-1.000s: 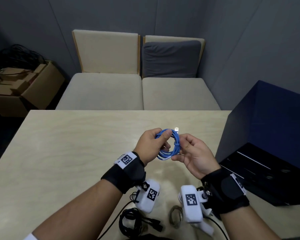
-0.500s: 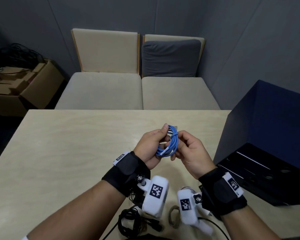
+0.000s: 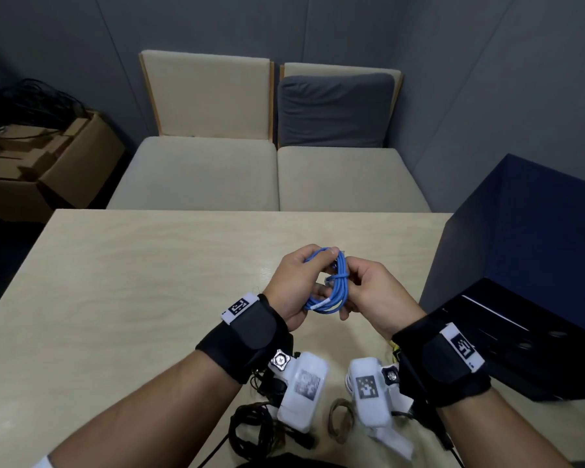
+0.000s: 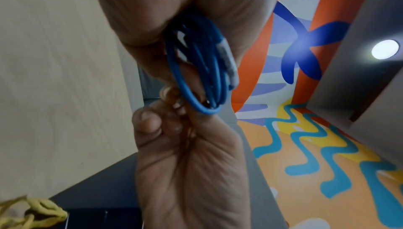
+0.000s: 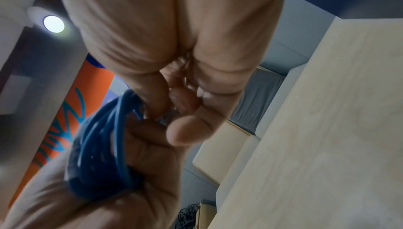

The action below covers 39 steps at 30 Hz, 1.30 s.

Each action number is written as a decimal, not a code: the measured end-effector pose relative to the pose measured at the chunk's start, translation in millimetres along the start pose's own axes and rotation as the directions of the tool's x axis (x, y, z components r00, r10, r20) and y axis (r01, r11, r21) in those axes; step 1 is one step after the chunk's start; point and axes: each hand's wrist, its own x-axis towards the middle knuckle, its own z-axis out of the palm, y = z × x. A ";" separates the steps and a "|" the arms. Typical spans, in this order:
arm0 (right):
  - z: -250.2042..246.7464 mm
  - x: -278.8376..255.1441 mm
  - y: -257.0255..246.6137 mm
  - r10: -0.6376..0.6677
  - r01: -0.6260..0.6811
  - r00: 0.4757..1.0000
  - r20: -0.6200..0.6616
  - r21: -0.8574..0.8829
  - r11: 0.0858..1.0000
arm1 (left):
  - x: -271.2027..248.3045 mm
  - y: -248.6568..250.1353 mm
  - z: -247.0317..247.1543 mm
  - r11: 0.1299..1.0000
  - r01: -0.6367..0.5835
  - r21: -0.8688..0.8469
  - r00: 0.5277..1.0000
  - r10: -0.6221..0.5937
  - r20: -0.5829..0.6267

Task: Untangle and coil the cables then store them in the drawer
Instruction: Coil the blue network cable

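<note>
A blue cable [image 3: 331,285] wound into a small coil hangs above the middle of the table between both hands. My left hand [image 3: 299,282] grips the coil's left side with curled fingers. My right hand [image 3: 365,292] pinches the coil's right side, where one turn crosses the bundle. In the left wrist view the blue coil [image 4: 200,70] shows a clear plug end against the palm. The right wrist view has the blue coil [image 5: 102,148] blurred between the two hands. An open dark drawer [image 3: 507,342] sits at the right.
A dark blue drawer unit [image 3: 527,231] stands on the light wooden table [image 3: 132,292] at the right. Black cables [image 3: 250,430] and a brownish coiled cable [image 3: 340,420] lie near the front edge. A yellow cable [image 4: 28,212] lies by the drawer. Chairs stand beyond the table.
Both hands have turned the blue coil from a flat ring into an upright, narrower bundle, and a turn now crosses its middle. The hands stayed close together above the table.
</note>
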 end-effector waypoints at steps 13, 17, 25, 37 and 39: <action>-5.3 13.1 2.0 -0.060 0.042 0.996 -0.068 -0.240 0.970 | 2.7 3.8 -2.2 0.999 0.007 0.047 0.993 -0.012 0.119; -6.4 12.6 4.3 -0.022 0.016 1.000 -0.021 -0.269 0.963 | 1.4 3.5 -1.8 0.998 -0.032 0.058 0.992 0.024 0.127; -11.6 -1.0 2.0 -0.004 0.017 0.996 -0.086 0.152 0.988 | 15.9 1.2 -16.7 0.911 -0.237 0.338 0.954 0.284 -0.094; -7.5 10.2 35.0 0.075 -0.079 0.973 -0.220 -0.011 0.997 | 33.9 -38.5 -28.9 0.907 -0.133 0.400 0.987 0.159 -0.033; -9.7 16.3 52.8 0.150 -0.153 0.960 -0.237 0.005 0.988 | 39.0 -45.5 -38.7 0.903 -0.064 0.425 0.996 0.087 -0.035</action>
